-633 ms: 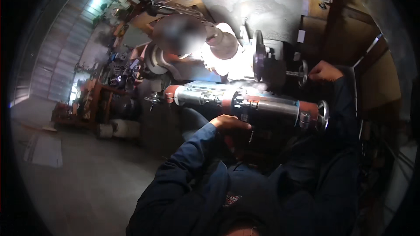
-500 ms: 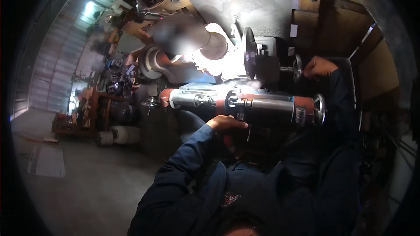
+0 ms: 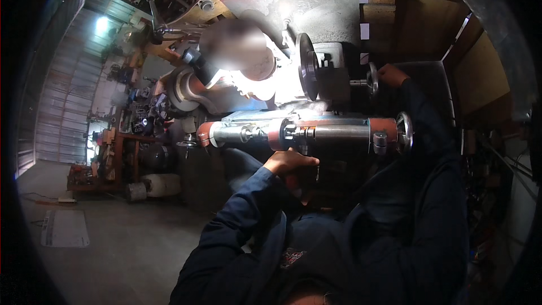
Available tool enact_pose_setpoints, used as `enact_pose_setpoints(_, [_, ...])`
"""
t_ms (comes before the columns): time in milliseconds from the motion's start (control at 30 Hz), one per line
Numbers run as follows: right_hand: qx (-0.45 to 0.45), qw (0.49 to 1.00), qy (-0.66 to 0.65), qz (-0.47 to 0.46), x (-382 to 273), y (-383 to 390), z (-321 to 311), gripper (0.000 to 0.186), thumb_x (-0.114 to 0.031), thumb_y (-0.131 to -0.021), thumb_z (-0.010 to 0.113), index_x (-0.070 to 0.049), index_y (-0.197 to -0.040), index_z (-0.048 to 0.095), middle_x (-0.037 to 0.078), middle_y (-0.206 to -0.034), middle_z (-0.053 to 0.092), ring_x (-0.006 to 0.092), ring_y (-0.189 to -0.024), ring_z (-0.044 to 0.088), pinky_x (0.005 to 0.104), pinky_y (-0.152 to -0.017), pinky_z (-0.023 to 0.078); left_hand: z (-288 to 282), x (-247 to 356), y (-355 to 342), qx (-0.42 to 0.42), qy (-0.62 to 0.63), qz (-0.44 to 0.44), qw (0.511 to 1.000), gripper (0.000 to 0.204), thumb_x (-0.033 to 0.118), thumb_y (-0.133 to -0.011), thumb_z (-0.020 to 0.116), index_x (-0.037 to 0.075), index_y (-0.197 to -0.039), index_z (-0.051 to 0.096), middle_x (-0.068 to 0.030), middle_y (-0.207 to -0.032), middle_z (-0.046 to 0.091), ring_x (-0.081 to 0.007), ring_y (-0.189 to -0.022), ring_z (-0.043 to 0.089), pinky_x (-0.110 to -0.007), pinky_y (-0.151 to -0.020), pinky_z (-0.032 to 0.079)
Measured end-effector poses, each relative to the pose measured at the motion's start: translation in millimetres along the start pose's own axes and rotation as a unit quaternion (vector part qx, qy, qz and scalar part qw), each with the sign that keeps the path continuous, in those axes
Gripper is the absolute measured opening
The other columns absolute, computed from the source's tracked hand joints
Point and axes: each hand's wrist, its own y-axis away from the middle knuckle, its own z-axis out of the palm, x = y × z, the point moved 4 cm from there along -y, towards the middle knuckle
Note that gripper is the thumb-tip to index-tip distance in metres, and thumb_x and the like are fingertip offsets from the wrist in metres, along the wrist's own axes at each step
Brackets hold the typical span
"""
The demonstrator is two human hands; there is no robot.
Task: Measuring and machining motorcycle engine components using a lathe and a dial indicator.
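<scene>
A machine with a long horizontal metal cylinder (image 3: 341, 131) between red-orange ends stands before me. My left hand (image 3: 285, 162) is at its near side, below the red middle collar (image 3: 276, 137). Its fingers are curled and the thumb points right; what they hold is hidden. A thin metal piece (image 3: 318, 173) hangs by the thumb. Farther back on the right, my right hand (image 3: 393, 75) has its fingers closed on the rim of a metal handwheel (image 3: 372, 81). A large dark disc (image 3: 306, 66) stands upright left of that wheel, beside a brightly lit area.
Another handwheel (image 3: 405, 133) is on the cylinder's right end, and a small one (image 3: 188, 141) sits at the left. A jointed lamp arm (image 3: 153, 8) rises at the back left. Cluttered shelves (image 3: 132, 135) line the left side. A white board (image 3: 66, 229) lies on the floor.
My right hand has moved up and inward along the handwheel's rim. The left hand stays below the collar. The whole view has shifted slightly, so the machine appears farther left.
</scene>
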Motion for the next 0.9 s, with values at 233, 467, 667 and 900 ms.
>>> enact_pose_setpoints(233, [-0.22,0.885,0.377,-0.163,-9.8,11.6,29.8,0.023,-0.018,-0.088,0.055,-0.011,-0.104,0.071,0.013,-0.099,0.07,0.0235,-0.09,0.068,0.0409,-0.077,0.054,0.1,17.5,13.4,0.027,-0.038,0.036,0.998,0.066,0.062,-0.07,0.073,0.004,-0.101,0.073,-0.0134,-0.104,0.071,-0.0246,-0.099,0.067,-0.031,-0.09,0.049])
enact_pose_setpoints(467, [-0.381,0.916,0.125,-0.035,42.6,-5.2,50.5,0.023,-0.021,-0.088,0.054,-0.012,-0.102,0.07,0.009,-0.096,0.07,0.0213,-0.086,0.067,0.038,-0.073,0.053,8.3,25.7,5.1,0.1,-0.175,0.059,0.978,0.072,0.066,-0.071,0.069,0.004,-0.106,0.071,-0.0181,-0.109,0.068,-0.0295,-0.102,0.066,-0.033,-0.091,0.049])
enact_pose_setpoints(667, [-0.058,0.944,0.25,-0.207,23.2,-22.5,32.6,0.02,-0.019,-0.083,0.059,-0.007,-0.089,0.073,0.013,-0.088,0.071,0.0283,-0.074,0.066,0.0383,-0.068,0.051,5.9,28.9,9.8,0.112,-0.171,0.052,0.978,0.079,0.068,-0.069,0.069,-0.001,-0.107,0.069,-0.0213,-0.106,0.068,-0.0297,-0.105,0.065,-0.034,-0.094,0.048])
enact_pose_setpoints(900, [0.021,0.998,-0.012,-0.064,-80.2,53.9,-64.1,0.021,-0.02,-0.082,0.065,-0.001,-0.09,0.072,0.012,-0.081,0.071,0.0226,-0.068,0.066,0.0348,-0.064,0.051,-13.3,-6.2,2.5,0.057,-0.157,0.009,0.986,0.077,0.065,-0.07,0.071,-0.002,-0.108,0.068,-0.0199,-0.1,0.07,-0.0284,-0.097,0.067,-0.033,-0.087,0.051])
